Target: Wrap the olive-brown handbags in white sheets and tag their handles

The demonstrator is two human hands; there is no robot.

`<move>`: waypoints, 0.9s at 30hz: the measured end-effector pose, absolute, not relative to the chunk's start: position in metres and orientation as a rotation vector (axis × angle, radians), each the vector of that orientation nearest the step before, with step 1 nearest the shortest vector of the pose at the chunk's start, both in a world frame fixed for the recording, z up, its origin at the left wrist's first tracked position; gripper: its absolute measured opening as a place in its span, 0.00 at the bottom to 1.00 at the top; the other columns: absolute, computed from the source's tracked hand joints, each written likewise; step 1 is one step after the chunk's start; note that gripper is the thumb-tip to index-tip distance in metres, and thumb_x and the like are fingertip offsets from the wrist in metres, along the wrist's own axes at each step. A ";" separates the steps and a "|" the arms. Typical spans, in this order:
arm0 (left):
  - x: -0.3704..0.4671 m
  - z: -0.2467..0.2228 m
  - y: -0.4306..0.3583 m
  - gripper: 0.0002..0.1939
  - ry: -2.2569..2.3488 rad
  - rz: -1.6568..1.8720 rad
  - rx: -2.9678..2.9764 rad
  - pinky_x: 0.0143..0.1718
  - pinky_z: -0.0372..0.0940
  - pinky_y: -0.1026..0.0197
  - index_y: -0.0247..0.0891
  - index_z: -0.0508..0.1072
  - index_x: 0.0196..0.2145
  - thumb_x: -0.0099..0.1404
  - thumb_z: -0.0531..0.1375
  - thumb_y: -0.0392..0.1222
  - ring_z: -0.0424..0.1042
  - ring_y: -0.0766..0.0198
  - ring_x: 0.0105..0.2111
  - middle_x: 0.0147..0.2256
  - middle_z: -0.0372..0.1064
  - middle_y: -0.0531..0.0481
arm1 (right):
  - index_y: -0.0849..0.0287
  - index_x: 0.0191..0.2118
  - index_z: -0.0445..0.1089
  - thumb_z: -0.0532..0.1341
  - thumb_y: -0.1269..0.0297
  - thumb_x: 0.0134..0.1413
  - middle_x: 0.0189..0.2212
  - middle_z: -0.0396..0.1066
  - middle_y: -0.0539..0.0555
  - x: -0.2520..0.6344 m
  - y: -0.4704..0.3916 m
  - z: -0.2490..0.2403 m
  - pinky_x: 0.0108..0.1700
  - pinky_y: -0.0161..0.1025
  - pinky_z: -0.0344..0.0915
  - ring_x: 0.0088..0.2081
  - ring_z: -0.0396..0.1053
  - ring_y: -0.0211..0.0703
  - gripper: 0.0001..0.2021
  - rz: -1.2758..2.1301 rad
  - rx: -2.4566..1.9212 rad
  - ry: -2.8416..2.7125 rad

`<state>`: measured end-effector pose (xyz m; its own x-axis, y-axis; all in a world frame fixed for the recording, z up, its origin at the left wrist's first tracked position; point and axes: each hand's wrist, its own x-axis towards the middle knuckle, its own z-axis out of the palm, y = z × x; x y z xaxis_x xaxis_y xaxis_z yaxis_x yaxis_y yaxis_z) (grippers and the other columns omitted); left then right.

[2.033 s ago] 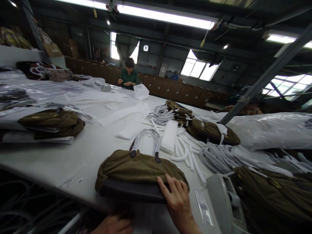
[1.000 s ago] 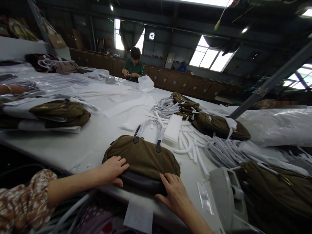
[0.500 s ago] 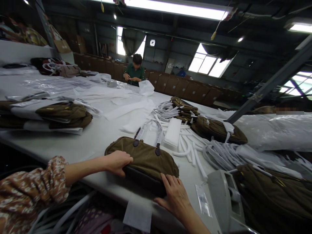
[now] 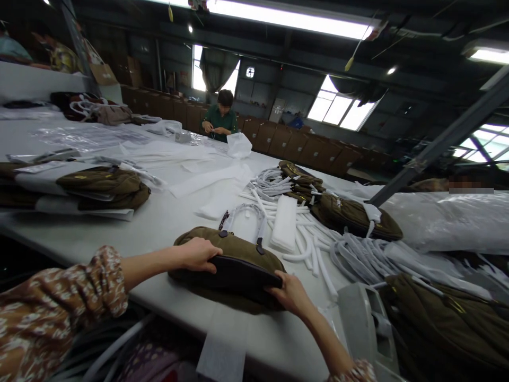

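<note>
An olive-green bag with a dark base lies near the table's front edge, its base tilted toward me. My left hand grips the base's upper edge at the left, thumb against the dark panel. At the right end, my right hand pinches the same edge. Two wrapped handles stand up behind the bag, joined by dark leather tabs. A stack of white sheets lies just behind it to the right.
White tubes and more olive bags spread to the right, beside a grey plastic device. Stacked olive bags lie at the left. A person in green works across the table.
The bag has been tipped so that its dark base shows more. My right hand has moved up and right, its fingers now closed on the base's edge; my left hand has risen slightly.
</note>
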<state>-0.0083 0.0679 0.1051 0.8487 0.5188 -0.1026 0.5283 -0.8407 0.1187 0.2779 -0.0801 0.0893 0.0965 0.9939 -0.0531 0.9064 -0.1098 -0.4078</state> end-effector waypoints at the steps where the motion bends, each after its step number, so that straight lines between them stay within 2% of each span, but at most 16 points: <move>1: -0.005 0.097 0.064 0.15 0.870 -0.093 2.900 0.32 0.64 0.58 0.40 0.69 0.41 0.60 0.61 0.51 0.75 0.51 0.35 0.35 0.74 0.45 | 0.57 0.25 0.62 0.62 0.63 0.47 0.24 0.68 0.49 0.278 -0.076 0.082 0.31 0.33 0.52 0.29 0.65 0.39 0.09 0.478 -2.151 -1.870; 4: 0.001 0.086 0.058 0.12 0.892 -0.060 2.919 0.34 0.65 0.56 0.38 0.67 0.42 0.63 0.59 0.45 0.75 0.48 0.37 0.39 0.73 0.41 | 0.57 0.26 0.64 0.64 0.62 0.46 0.23 0.68 0.48 0.281 -0.069 0.080 0.30 0.33 0.51 0.28 0.64 0.39 0.08 0.483 -2.194 -1.871; 6: -0.004 0.090 0.059 0.11 0.851 -0.048 2.938 0.35 0.65 0.57 0.39 0.67 0.42 0.63 0.60 0.45 0.75 0.50 0.38 0.38 0.73 0.43 | 0.57 0.29 0.66 0.66 0.61 0.43 0.23 0.67 0.46 0.286 -0.070 0.091 0.29 0.33 0.51 0.28 0.63 0.38 0.09 0.552 -2.126 -1.940; 8: -0.016 0.094 0.065 0.12 0.738 -0.042 2.930 0.35 0.65 0.59 0.41 0.68 0.40 0.61 0.62 0.48 0.74 0.53 0.37 0.37 0.74 0.48 | 0.56 0.32 0.67 0.67 0.59 0.43 0.25 0.68 0.45 0.292 -0.075 0.099 0.29 0.32 0.52 0.28 0.64 0.38 0.11 0.730 -1.984 -2.009; 12: -0.031 0.082 0.082 0.16 0.554 -0.115 2.818 0.31 0.62 0.65 0.42 0.69 0.38 0.58 0.64 0.54 0.74 0.60 0.32 0.31 0.73 0.54 | 0.57 0.33 0.69 0.61 0.54 0.52 0.27 0.70 0.47 0.293 -0.078 0.079 0.29 0.32 0.56 0.30 0.66 0.39 0.11 0.968 -1.884 -2.000; 15: -0.025 0.063 0.084 0.17 0.639 -0.163 2.829 0.28 0.62 0.64 0.40 0.70 0.38 0.56 0.66 0.52 0.74 0.58 0.31 0.30 0.73 0.51 | 0.59 0.34 0.70 0.59 0.58 0.54 0.29 0.71 0.51 0.285 -0.072 0.057 0.34 0.36 0.59 0.33 0.68 0.44 0.09 0.780 -2.021 -2.017; 17: -0.019 0.057 0.079 0.16 0.690 -0.138 2.874 0.30 0.63 0.61 0.39 0.69 0.38 0.57 0.66 0.49 0.74 0.55 0.33 0.33 0.73 0.48 | 0.60 0.39 0.70 0.59 0.61 0.54 0.33 0.72 0.55 0.277 -0.067 0.057 0.38 0.39 0.60 0.37 0.69 0.47 0.10 0.596 -2.079 -2.068; 19: -0.017 0.061 0.070 0.12 0.705 -0.106 2.922 0.32 0.64 0.59 0.39 0.68 0.38 0.59 0.64 0.44 0.74 0.54 0.35 0.36 0.72 0.46 | 0.60 0.47 0.68 0.61 0.63 0.51 0.40 0.71 0.58 0.268 -0.064 0.070 0.42 0.39 0.60 0.42 0.68 0.48 0.16 0.485 -2.039 -2.132; 21: -0.019 0.073 0.061 0.10 0.684 -0.080 2.961 0.35 0.64 0.58 0.39 0.67 0.39 0.60 0.63 0.41 0.73 0.54 0.38 0.38 0.71 0.46 | 0.57 0.52 0.66 0.65 0.61 0.46 0.45 0.69 0.57 0.259 -0.061 0.088 0.44 0.39 0.60 0.44 0.67 0.47 0.24 0.524 -1.930 -2.176; 23: -0.020 0.084 0.054 0.13 0.657 -0.043 2.999 0.38 0.64 0.57 0.39 0.66 0.40 0.59 0.64 0.41 0.71 0.53 0.40 0.39 0.70 0.46 | 0.55 0.49 0.68 0.68 0.57 0.43 0.42 0.70 0.54 0.251 -0.057 0.100 0.42 0.37 0.60 0.42 0.68 0.46 0.24 0.604 -1.906 -2.185; 25: -0.020 0.088 0.051 0.19 0.657 0.019 3.041 0.37 0.64 0.57 0.39 0.64 0.41 0.56 0.66 0.44 0.70 0.54 0.39 0.38 0.69 0.47 | 0.56 0.39 0.70 0.68 0.57 0.42 0.36 0.72 0.51 0.245 -0.052 0.099 0.36 0.35 0.59 0.37 0.68 0.43 0.16 0.612 -1.967 -2.192; 27: -0.019 0.079 0.049 0.21 0.680 0.075 3.089 0.33 0.63 0.58 0.39 0.63 0.42 0.55 0.66 0.43 0.69 0.55 0.35 0.36 0.69 0.49 | 0.56 0.34 0.68 0.67 0.62 0.45 0.30 0.71 0.49 0.242 -0.051 0.082 0.32 0.34 0.56 0.32 0.67 0.40 0.10 0.398 -1.992 -2.233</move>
